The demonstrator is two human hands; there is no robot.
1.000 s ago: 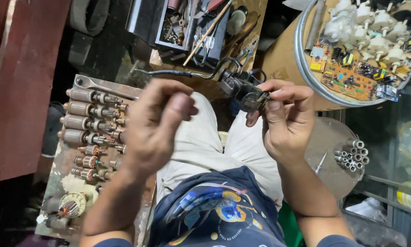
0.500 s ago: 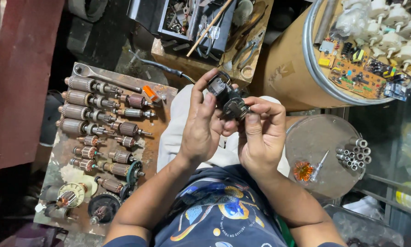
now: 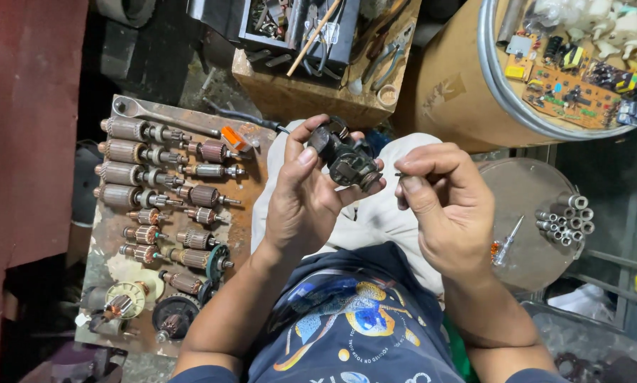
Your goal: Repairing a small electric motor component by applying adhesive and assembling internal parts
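Over the lap now, the left hand (image 3: pixel 305 202) has the small dark metal motor part with its round end cap (image 3: pixel 347 162) gripped between thumb and curled fingers, held up at chest height above the pale cloth on the knees (image 3: pixel 364 213), its round end turned toward the right hand (image 3: pixel 442 202). That right hand is closed to a fine pinch, thumb against forefinger, on something thin and pin-like (too small to name for certain) whose tip shows just beside the part's end, close but apparently not yet touching. This looks like the fitting stage: a tiny piece being lined up with the end of the part, and the next move would call for a steady left grip and a careful, straight approach from the right, with the part perhaps turned a little to present the hole or slot. Both wrists are bent inward, forearms rising from the bottom corners, elbows wide. On the rusty metal tray (image 3: pixel 251 152) at the left, rows of copper-wound motor armatures (image 3: pixel 137 174) lie side by side, a steel wrench (image 3: pixel 158 117) along its far edge. At the right, a round grey metal lid (image 3: pixel 528 191) carries a cluster of small steel sleeves (image 3: pixel 565 216) near its right edge and a small screwdriver with an orange handle (image 3: pixel 504 245) toward its near edge.
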